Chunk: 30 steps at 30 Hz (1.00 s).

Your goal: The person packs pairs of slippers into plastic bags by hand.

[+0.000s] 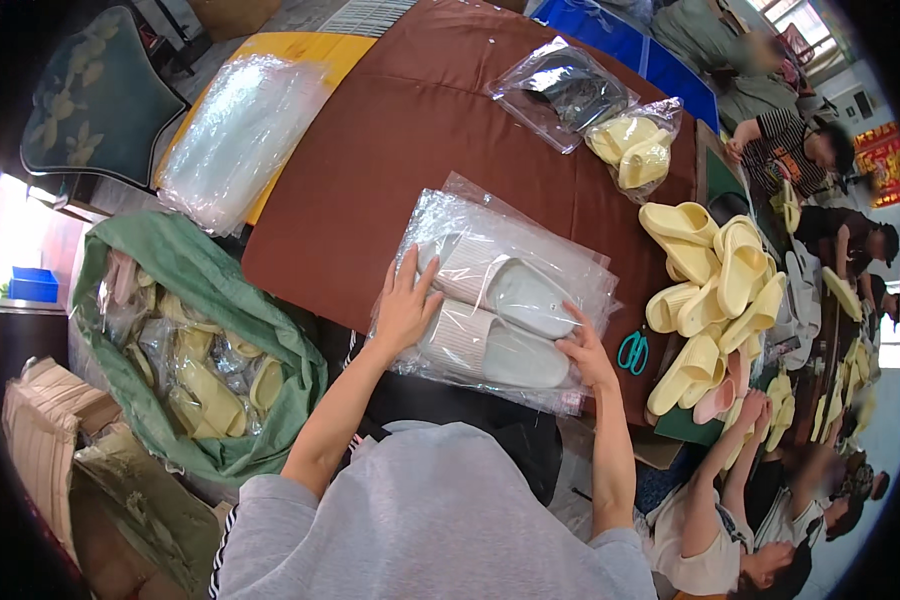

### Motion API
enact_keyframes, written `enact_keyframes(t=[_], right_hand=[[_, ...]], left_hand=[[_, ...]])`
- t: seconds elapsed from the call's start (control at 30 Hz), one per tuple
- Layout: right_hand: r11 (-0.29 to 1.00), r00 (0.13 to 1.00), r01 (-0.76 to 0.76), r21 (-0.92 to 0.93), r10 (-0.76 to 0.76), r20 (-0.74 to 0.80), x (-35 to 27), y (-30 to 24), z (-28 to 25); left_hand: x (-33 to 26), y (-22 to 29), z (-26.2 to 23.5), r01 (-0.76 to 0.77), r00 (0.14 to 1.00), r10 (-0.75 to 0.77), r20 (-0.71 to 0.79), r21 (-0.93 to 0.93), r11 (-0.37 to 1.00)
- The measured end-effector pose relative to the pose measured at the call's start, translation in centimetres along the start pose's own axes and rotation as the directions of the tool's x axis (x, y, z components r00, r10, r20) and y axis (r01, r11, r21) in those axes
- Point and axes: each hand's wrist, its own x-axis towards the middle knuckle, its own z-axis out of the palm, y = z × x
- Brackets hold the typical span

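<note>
A pair of pale grey-green slippers point(505, 315) lies side by side inside a clear plastic bag point(490, 225) on top of a stack of such bags, at the near edge of a brown table point(400, 130). My left hand point(406, 305) presses flat on the bag's left side, fingers spread over the slippers' heels. My right hand point(585, 355) rests on the bag's right near corner, by the toe of the nearer slipper.
A green sack point(180, 270) with bagged yellow slippers stands at my left. Loose yellow slippers point(715, 290) are piled at the right, with teal scissors point(633, 351) beside them. Bagged slippers point(635, 145) lie at the far side. Other people work along the right.
</note>
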Motion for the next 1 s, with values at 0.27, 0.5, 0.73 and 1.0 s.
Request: enact_keyframes(t=[0.27,0.5,0.73,1.0], right_hand=[[0.969,0.998,0.010,-0.248,-0.024,-0.057,-0.8,0.2,1.6],[0.998,0.980,-0.001,-0.065,-0.012,-0.200,-1.3,2.5,-0.1],[0.999,0.978,0.045,-0.003,-0.045,-0.205,-0.3,1.1,-0.1],[0.999,0.984,0.022,0.044,-0.014,-0.177,0.3,1.2,-0.3]], left_hand=[[0.0,0.0,-0.1,0.033,0.999,-0.033,0.004,-0.021,0.999],[-0.2,-1.4,-0.4,0.040,0.999,-0.042,-0.004,-0.261,0.965],[-2.4,-0.6,-2.7,0.136,0.989,-0.149,-0.006,-0.380,0.915],[-3.1,-1.2,-4.0,0.222,0.938,-0.292,-0.188,-0.322,0.920]])
